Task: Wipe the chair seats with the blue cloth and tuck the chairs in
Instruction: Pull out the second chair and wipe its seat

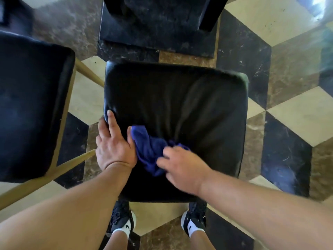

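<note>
A black cushioned chair seat (189,98) fills the middle of the head view. A crumpled blue cloth (149,148) lies on its near left part. My right hand (182,166) rests on the cloth's right side, fingers closed over it. My left hand (113,143) lies flat at the seat's left edge, fingers spread over the rim and thumb touching the cloth's left end. A second dark blue chair seat (30,105) with pale wooden legs stands to the left.
A black table base (158,33) stands just beyond the seat. The floor (288,114) is patterned tile in cream, brown and black. My two feet in dark shoes (122,219) stand right below the seat's near edge.
</note>
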Demonstrator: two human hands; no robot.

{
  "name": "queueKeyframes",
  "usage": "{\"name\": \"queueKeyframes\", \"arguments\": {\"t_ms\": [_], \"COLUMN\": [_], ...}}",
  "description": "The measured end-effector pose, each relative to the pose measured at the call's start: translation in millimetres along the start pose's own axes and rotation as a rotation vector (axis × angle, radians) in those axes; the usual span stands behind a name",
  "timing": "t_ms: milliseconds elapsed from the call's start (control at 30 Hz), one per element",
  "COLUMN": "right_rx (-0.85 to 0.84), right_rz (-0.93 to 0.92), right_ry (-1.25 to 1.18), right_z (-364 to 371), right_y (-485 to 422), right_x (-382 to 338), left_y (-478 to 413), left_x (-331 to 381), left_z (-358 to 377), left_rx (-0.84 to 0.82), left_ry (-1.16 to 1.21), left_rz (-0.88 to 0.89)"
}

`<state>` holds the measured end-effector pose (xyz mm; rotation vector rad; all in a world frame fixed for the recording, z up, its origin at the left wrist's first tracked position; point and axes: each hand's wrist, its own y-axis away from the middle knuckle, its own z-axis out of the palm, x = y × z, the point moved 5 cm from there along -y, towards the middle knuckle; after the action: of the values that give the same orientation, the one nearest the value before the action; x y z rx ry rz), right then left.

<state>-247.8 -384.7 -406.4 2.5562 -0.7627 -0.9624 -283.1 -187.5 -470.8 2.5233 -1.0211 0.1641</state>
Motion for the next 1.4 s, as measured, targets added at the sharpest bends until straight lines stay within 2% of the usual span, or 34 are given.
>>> {"name": "queueKeyframes", "arguments": {"t_ms": [67,233,267,333,433,533,600,633,700,733,800,900,1000,1100,1167,1233,1333,1400], "right_rx": [-0.177,-0.156,-0.093,0.058,0.309,0.528,0.615,0.639,0.656,0.640,0.561,0.406,0.249,0.040,-0.097,-0.200,-0.233,-0.129], "right_rz": [-0.145,-0.302,-0.273,-0.089,0.328,0.554,0.605,0.618,0.604,0.573,0.483,0.363,0.239,0.021,-0.120,-0.240,-0.257,-0.157], "right_ry": [0.048,0.196,0.226,0.204,-0.043,-0.209,-0.298,-0.326,-0.329,-0.318,-0.283,-0.257,-0.216,-0.158,-0.139,-0.062,0.100,0.185], "right_z": [24.3,17.1,9.9,-10.3,-55.2,-93.4,-110.5,-116.3,-122.7,-121.3,-105.8,-64.8,-17.9,25.2,39.3,38.3,13.7,-17.3], "right_y": [27.2,24.3,16.7,-3.4,-37.4,-81.8,-119.7,-138.2,-168.6,-179.1,-187.7,-168.8,-129.7,-84.3,-56.0,-31.8,-7.1,-1.8], "right_x": [-13.7,-7.4,-3.2,13.9,47.9,62.3,58.4,54.4,39.5,28.6,1.2,-41.7,-78.1,-103.0,-100.4,-83.4,-33.6,11.2], "left_y": [-1.0,-1.6,-1.4,-1.6,-2.7,-7.4,-16.1,-23.2,-35.8,-41.6,-53.0,-60.0,-54.3,-48.4,-47.2,-44.3,-12.8,18.9], "left_x": [0.8,-2.0,-1.7,0.0,-0.4,1.9,3.0,1.1,-1.1,-1.6,-0.7,5.2,7.4,10.5,11.8,14.3,18.3,16.7], "left_z": [0.0,0.5,-1.1,-5.1,-14.6,-32.2,-48.5,-54.5,-62.9,-65.6,-74.1,-79.1,-76.8,-72.1,-71.2,-65.6,-40.5,-22.3], "left_rx": [0.006,0.005,-0.006,-0.052,-0.150,-0.180,-0.182,-0.200,-0.318,-0.401,-0.491,-0.518,-0.486,-0.479,-0.398,-0.301,-0.221,-0.181], "left_ry": [-0.003,0.005,0.006,0.017,0.107,0.301,0.462,0.566,0.841,0.961,1.033,1.092,0.988,0.881,0.693,0.456,0.171,0.038], "left_rz": [-0.006,-0.024,-0.026,-0.044,-0.077,-0.124,-0.241,-0.357,-0.616,-0.692,-0.695,-0.657,-0.684,-0.675,-0.576,-0.394,-0.157,-0.104]}}
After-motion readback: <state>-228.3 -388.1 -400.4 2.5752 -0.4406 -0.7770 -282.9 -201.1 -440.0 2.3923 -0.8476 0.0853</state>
